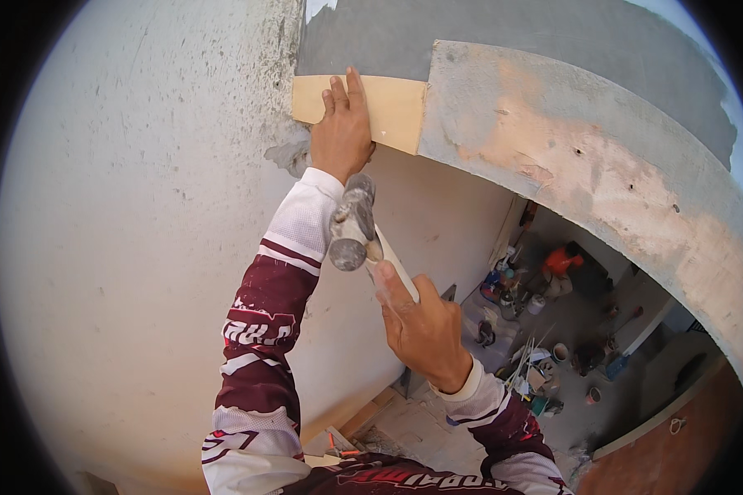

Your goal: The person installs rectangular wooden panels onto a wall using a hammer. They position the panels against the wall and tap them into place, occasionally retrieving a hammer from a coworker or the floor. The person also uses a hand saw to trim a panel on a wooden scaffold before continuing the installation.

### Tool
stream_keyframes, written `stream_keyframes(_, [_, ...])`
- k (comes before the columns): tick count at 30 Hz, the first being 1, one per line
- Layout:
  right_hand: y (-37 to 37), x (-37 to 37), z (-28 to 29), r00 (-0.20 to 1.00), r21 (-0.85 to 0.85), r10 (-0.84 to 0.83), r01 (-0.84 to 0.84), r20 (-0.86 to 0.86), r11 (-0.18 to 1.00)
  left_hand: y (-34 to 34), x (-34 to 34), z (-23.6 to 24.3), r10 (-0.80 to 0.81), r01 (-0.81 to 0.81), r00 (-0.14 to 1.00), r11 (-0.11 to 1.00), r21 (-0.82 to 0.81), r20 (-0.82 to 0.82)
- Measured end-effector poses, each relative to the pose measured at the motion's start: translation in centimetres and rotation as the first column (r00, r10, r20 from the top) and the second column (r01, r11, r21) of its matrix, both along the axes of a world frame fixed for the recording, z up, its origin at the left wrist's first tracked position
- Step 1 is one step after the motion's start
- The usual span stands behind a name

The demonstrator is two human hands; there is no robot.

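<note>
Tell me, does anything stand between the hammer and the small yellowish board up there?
Partly: the left hand covers part of the board, just above the hammer in the right hand in this view. Nothing visible covers the board's right end; depth is hard to judge.

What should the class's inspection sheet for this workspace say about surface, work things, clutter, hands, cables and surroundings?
Surface: pale wall, dark-speckled, with a rough grey patch near the left hand.
Work things: plain pale board at the end of a long stained panel; hammer with a scuffed grey head.
Clutter: buckets and jumbled items on the floor below.
Hands: left hand lies on the pale board; right hand grips the hammer.
Cables: nothing seen.
Surroundings: below, a person in an orange top.
</note>
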State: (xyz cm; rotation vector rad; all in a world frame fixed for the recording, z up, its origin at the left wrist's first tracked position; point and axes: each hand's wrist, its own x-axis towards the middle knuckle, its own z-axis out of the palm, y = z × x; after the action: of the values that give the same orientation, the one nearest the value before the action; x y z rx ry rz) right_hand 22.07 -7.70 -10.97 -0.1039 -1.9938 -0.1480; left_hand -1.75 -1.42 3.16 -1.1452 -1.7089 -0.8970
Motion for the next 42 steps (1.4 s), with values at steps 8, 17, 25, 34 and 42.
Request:
stream_keyframes(8, [2.6,2.4,-6.8,0.99,-0.227,0.069,-0.095,-0.12,0.969,-2.2,-0.3,1.3,-0.196,0.198,0.975,0.98,0.012,-0.107])
stream_keyframes(17, [3.7,2.3,-7.1,0.991,-0.289,0.087,-0.114,-0.104,0.95,-1.6,-0.1,1.1,-0.136,0.139,0.983,0.99,0.016,-0.123])
stream_keyframes(25, [4.8,2.7,1.6,1.0,0.006,-0.022,0.022,0.019,1.0,-1.9,-0.8,1.3,-0.114,0.131,0.963,0.99,0.056,-0.243])
stream_keyframes(34, [2.4,-1.3,8.2,0.972,-0.052,0.138,-0.151,-0.192,0.987,0.3,-2.0,0.1,0.012,0.018,0.938,0.996,0.082,-0.345])
stream_keyframes(42, [2.5,-2.8,8.9,0.986,-0.149,0.068,-0.091,-0.154,0.985,-0.1,-2.8,0.5,0.063,0.039,0.841,0.984,0.177,-0.537])
